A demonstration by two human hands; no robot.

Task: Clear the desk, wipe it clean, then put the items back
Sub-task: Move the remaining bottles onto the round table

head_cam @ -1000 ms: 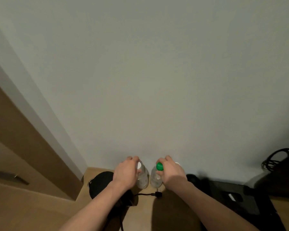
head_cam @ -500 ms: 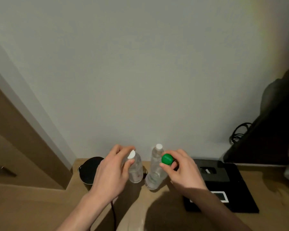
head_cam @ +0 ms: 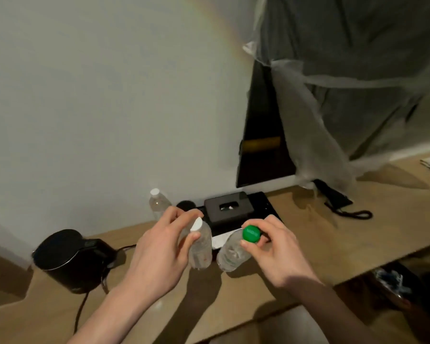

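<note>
Moved: both hands have drawn back from the wall with their bottles, each now tipped toward the other; a third bottle is left standing at the wall.
Left hand point(head_cam: 159, 252): fingers curled round the neck of a clear plastic bottle with a white cap point(head_cam: 201, 247), thumb just under the cap.
Right hand point(head_cam: 273, 249): fingers pinching the top of a clear plastic bottle with a green cap point(head_cam: 230, 254).
Bottle bases: low over the tan wooden surface point(head_cam: 320, 234); whether they touch it I cannot tell.
Third item: small clear bottle with a white cap point(head_cam: 158, 202), upright against the wall.
Also on the surface: round black electric kettle point(head_cam: 65, 259) with its cord at the left; flat black tray point(head_cam: 263, 207) carrying a black tissue box point(head_cam: 230, 209); black corded telephone point(head_cam: 338, 202) further right.
Step in hand: clearing, judged by how much remains on the surface.
Next move calls for: carrying both bottles off the surface to a spot outside the wiping area, holding the necks firmly since the bodies hang free.
</note>
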